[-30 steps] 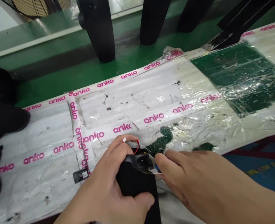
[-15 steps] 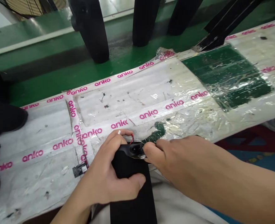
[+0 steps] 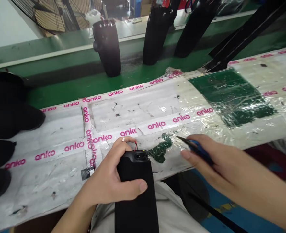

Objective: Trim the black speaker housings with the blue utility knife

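My left hand [image 3: 120,176] is wrapped around the upper end of a long black case [image 3: 138,200], its thumb lying across the front. A dark recess with two round holes [image 3: 141,156] sits in the case's top end. Thin red wires [image 3: 135,145] stick up there beside my fingertips. My right hand [image 3: 213,161], to the right and apart from the case, is closed around a pointed tool with a blue handle [image 3: 200,151]. Its dark tip points up and left over the bench; I cannot tell if it is pliers or scissors.
The bench [image 3: 133,110] is covered in white sheeting and "anko" tape, with a green patch [image 3: 235,97]. Several black cases stand beyond it, one here [image 3: 107,48], and more lie at left [image 3: 14,106]. A small black label [image 3: 87,173] and a fan [image 3: 60,16] also show.
My right hand has drawn back to the right from the case's top end, bringing the blue-handled tool into view. My left hand still grips the case. The view has tilted up.
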Demonstrator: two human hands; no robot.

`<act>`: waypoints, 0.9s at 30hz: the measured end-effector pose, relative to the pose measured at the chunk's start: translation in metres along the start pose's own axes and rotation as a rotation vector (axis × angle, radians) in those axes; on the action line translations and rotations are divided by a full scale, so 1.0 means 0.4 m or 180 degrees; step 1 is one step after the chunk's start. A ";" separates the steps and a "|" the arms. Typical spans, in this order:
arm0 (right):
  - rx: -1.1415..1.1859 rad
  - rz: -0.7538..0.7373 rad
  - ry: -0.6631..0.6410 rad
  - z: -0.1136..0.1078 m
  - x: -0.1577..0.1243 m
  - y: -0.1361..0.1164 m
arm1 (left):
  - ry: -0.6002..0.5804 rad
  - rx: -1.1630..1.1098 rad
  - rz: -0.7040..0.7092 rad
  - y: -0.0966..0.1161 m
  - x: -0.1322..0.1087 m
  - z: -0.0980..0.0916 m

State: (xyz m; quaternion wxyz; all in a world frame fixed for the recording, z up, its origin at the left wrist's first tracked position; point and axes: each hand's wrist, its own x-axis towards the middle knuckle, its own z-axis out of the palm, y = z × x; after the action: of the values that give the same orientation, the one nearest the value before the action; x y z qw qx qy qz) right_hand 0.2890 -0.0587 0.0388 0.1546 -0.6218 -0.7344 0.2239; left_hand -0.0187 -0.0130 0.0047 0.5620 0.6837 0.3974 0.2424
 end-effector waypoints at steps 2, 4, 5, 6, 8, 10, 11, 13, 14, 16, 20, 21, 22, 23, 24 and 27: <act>0.1126 0.0508 -0.0144 0.058 -0.013 -0.035 | -0.0106 0.0276 -0.0028 0.021 -0.002 0.001; 0.2321 0.1082 -0.0064 0.113 -0.029 -0.084 | -0.0057 0.0743 -0.0235 0.058 0.000 0.010; 0.2566 0.1240 -0.0070 0.135 -0.036 -0.109 | 0.0033 0.1009 -0.0356 0.080 0.004 0.016; 0.3081 0.1591 0.0100 0.153 -0.040 -0.131 | 0.0122 0.1273 -0.0436 0.102 0.009 0.023; 0.3476 0.1860 0.0257 0.175 -0.038 -0.158 | 0.0072 0.1621 -0.0349 0.138 0.021 0.031; 0.3588 0.1912 0.0302 0.180 -0.028 -0.159 | -0.0213 0.1619 -0.0116 0.154 0.030 0.027; 0.3587 0.1904 0.0282 0.178 -0.024 -0.152 | -0.0318 0.1510 -0.0064 0.153 0.032 0.021; 0.3634 0.1940 0.0243 0.171 -0.018 -0.131 | -0.0287 0.1188 -0.0128 0.136 0.031 0.005; 0.3649 0.1963 0.0222 0.167 -0.019 -0.121 | -0.0189 0.0991 -0.0204 0.123 0.029 -0.001; 0.3653 0.1999 0.0188 0.163 -0.023 -0.106 | 0.0019 0.0551 -0.0305 0.096 0.022 -0.008; 0.3559 0.2074 0.0125 0.171 -0.033 -0.097 | 0.0239 -0.0080 -0.0389 0.069 0.012 -0.006; 0.3512 0.2089 0.0119 0.175 -0.036 -0.097 | 0.0261 -0.0132 -0.0418 0.069 0.013 -0.006; 0.3462 0.2095 0.0120 0.180 -0.038 -0.095 | 0.0275 -0.0152 -0.0436 0.070 0.015 -0.007; 0.3411 0.2091 0.0130 0.185 -0.042 -0.094 | 0.0282 -0.0148 -0.0420 0.071 0.018 -0.008; 0.3360 0.2079 0.0144 0.189 -0.047 -0.092 | 0.0276 -0.0134 -0.0380 0.072 0.021 -0.007; 0.3284 0.1985 0.0215 0.206 -0.065 -0.080 | 0.0234 0.0030 -0.0179 0.062 0.026 0.020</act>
State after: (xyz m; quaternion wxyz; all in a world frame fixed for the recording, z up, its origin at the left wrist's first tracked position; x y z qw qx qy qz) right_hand 0.2250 -0.0995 -0.0131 0.3866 -0.6594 -0.3087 0.5661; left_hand 0.0001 -0.0102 0.0254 0.5504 0.6655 0.4380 0.2496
